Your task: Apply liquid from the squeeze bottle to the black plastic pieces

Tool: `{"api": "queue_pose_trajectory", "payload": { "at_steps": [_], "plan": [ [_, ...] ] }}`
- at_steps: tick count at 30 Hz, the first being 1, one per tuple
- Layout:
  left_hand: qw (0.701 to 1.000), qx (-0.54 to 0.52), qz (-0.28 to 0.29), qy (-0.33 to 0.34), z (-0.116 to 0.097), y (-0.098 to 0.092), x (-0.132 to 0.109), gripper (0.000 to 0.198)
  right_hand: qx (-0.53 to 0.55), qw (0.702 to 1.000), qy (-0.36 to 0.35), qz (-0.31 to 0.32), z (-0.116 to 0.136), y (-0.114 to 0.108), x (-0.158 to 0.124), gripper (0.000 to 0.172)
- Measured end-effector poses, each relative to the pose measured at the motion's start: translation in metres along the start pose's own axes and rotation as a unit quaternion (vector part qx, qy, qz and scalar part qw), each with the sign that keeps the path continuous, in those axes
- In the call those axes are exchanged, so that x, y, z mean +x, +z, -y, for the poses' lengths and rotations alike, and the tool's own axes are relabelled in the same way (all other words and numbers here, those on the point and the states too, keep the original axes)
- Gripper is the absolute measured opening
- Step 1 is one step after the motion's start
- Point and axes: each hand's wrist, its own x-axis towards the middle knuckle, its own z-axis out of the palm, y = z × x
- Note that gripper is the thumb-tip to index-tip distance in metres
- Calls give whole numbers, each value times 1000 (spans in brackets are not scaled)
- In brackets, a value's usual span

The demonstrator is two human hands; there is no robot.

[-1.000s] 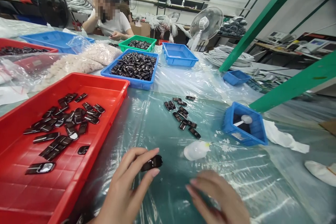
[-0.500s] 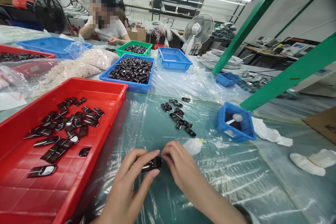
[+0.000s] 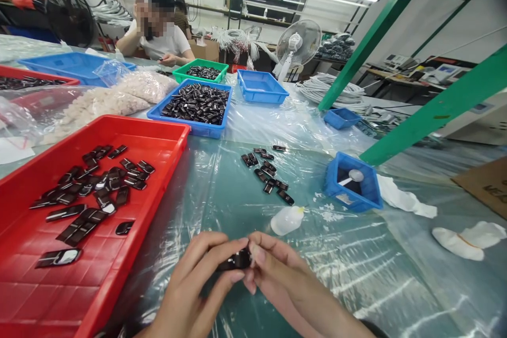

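Note:
My left hand (image 3: 202, 274) is closed round a small, glossy black plastic casing (image 3: 236, 260), gripping it between thumb and fingers above the table. At the casing's right end, my right hand (image 3: 277, 261) has thumb and fingertips pinched together, touching or nearly touching it. Whatever lies between those right fingertips is hidden. A small white squeeze bottle (image 3: 285, 221) with a yellowish tip lies just beyond my right hand. Farther up the table, several similar black casings (image 3: 269, 168) are scattered in a loose group.
On the left, a large red tray (image 3: 156, 211) holds several black casings. Behind it stands a blue bin (image 3: 189, 129) heaped with them. A small blue box (image 3: 352, 202) with a white spoon sits right, near a green post (image 3: 420, 113). A person (image 3: 166, 37) sits across the table.
My right hand has rolled over and come in against the casing's right end, its thumb now showing. The left hand keeps its hold, slightly lower and to the right.

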Motion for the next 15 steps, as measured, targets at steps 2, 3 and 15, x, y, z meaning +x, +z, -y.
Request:
{"api": "queue_pose_trajectory", "payload": {
  "at_steps": [2,3,15],
  "plan": [
    [1000,5,7,14,0,-2,1,29,30,1000,6,4,-2,0,0,27],
    [1000,8,6,21,-1,-2,1,29,41,999,8,6,-4,0,-1,27],
    [963,225,-140,57,-14,-26,2,52,-95,985,-146,1,-4,-1,-21,22]
  ]
}}
